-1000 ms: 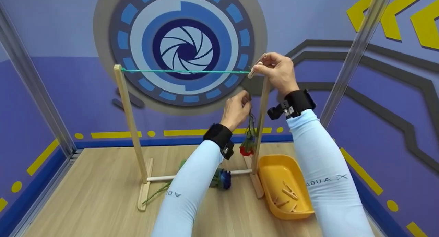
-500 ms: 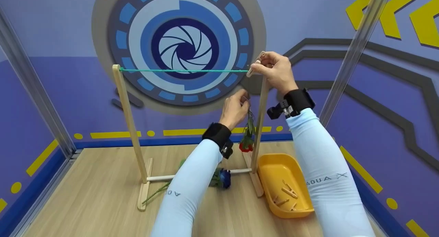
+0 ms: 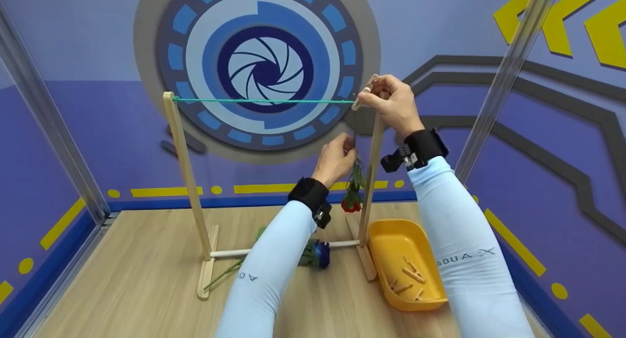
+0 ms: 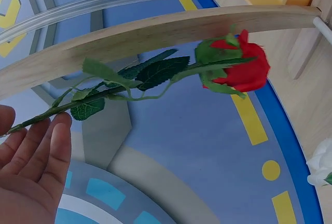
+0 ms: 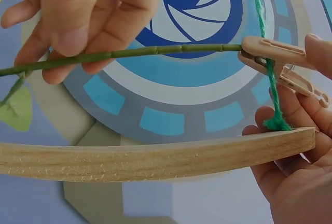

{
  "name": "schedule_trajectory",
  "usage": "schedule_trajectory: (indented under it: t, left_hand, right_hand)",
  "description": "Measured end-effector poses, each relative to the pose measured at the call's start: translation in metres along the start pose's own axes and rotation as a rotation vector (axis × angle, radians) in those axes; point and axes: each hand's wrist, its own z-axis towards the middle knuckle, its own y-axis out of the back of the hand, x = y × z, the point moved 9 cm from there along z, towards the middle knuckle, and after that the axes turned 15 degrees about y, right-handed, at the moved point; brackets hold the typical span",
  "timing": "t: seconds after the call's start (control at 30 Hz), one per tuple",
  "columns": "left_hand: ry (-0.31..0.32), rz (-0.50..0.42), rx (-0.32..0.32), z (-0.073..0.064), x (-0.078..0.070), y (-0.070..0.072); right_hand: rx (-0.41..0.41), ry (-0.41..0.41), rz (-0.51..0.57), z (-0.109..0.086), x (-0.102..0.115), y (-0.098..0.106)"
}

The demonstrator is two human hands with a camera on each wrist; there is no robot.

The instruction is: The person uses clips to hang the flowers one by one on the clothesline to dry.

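My left hand [image 3: 335, 157] holds a red artificial rose [image 4: 244, 63] by its green stem, flower hanging down beside the right post. In the right wrist view, the thumb and fingers lie along the stem [image 5: 171, 49]. Up at the green string [image 3: 264, 101], my right hand [image 3: 398, 105] grips a beige clothespin [image 5: 275, 50] between thumb and fingers. The stem's cut end meets the clothespin's mouth, and the string passes through the pin close to its knot. Whether the mouth is clamped on the stem cannot be told.
The string spans two wooden posts, left [image 3: 185, 176] and right [image 3: 372, 176]. A blue rose [image 3: 320, 254] lies on the table by the white crossbar, partly behind my left arm. A yellow tray [image 3: 408, 306] with several clothespins stands at right. A white flower [image 4: 320, 162] shows at the edge.
The red rose has risen slightly, and its stem now shows above my left hand. My right hand and the clothespin stay almost still at the string's right end.
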Motion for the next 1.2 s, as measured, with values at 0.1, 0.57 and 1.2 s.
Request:
schedule_trajectory:
  t: [0.1, 0.57, 1.2]
  left_hand:
    - [0.018, -0.002, 0.021, -0.001, 0.004, -0.002]
    - [0.088, -0.011, 0.085, -0.008, 0.024, -0.006]
    - [0.065, 0.05, 0.128, -0.061, 0.068, 0.013]
  right_hand:
    - [0.003, 0.001, -0.027, -0.001, 0.0, 0.002]
    - [-0.021, -0.044, -0.033, -0.031, -0.009, 0.017]
    - [-0.039, -0.052, 0.032, -0.157, -0.017, -0.012]
